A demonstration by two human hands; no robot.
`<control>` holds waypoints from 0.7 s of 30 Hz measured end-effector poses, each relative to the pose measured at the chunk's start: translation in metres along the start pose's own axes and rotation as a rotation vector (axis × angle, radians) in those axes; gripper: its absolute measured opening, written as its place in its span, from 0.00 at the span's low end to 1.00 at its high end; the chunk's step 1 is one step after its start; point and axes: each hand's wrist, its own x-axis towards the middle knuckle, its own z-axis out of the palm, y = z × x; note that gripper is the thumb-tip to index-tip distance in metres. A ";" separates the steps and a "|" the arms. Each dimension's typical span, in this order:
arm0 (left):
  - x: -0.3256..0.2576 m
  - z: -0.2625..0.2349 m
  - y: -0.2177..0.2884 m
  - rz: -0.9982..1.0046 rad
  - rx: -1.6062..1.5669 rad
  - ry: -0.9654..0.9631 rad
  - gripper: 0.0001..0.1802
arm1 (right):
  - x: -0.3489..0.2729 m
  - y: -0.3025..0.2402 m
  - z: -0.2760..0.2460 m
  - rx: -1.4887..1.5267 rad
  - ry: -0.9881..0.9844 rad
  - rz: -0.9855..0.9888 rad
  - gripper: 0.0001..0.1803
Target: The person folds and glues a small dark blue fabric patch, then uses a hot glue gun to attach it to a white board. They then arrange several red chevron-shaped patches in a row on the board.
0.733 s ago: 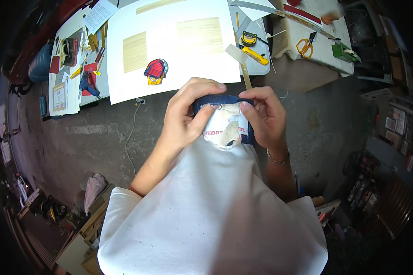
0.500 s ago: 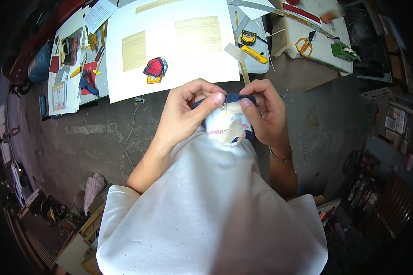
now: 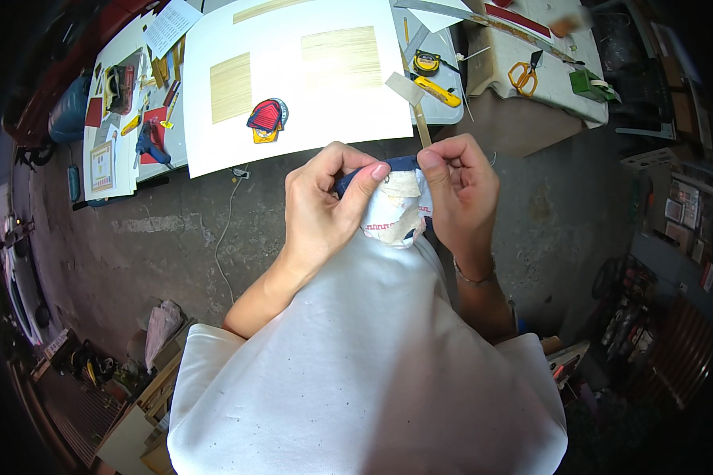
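Observation:
Between my hands, close above my white shirt, is a cloth patch (image 3: 396, 207) with a dark blue border, whose pale, torn-looking backing faces me. Red stitching shows on its lower part. My left hand (image 3: 330, 194) pinches its upper left edge between thumb and fingers. The upper right edge is gripped by my right hand (image 3: 463, 190), its thumb pressed against the fingers. Beyond them, on a large white board (image 3: 293, 150), lie a few overlapping embroidered patches (image 3: 267, 120), red, navy and yellow.
Pale wood-grain pieces (image 3: 341, 57) sit on the board. To its right are a flat-bladed scraper (image 3: 408, 89), a yellow utility knife (image 3: 437, 91) and a tape measure (image 3: 426, 63). Orange-handled scissors (image 3: 523, 77) rest on a covered table. A blue glue gun (image 3: 152, 146) lies left.
My right hand has shifted slightly up and rightward, its thumb higher on the edge. The patch has turned a little, showing more of its pale backing and red stitching.

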 end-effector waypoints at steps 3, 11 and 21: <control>0.002 -0.002 -0.001 -0.099 -0.159 -0.058 0.08 | 0.013 0.002 -0.012 0.116 -0.181 0.162 0.05; 0.014 -0.002 -0.016 -0.218 -0.605 -0.173 0.15 | 0.029 0.021 -0.020 0.070 -0.205 0.118 0.07; 0.020 -0.013 -0.029 -0.298 -0.298 -0.251 0.23 | 0.009 0.038 -0.030 0.222 -0.346 0.465 0.12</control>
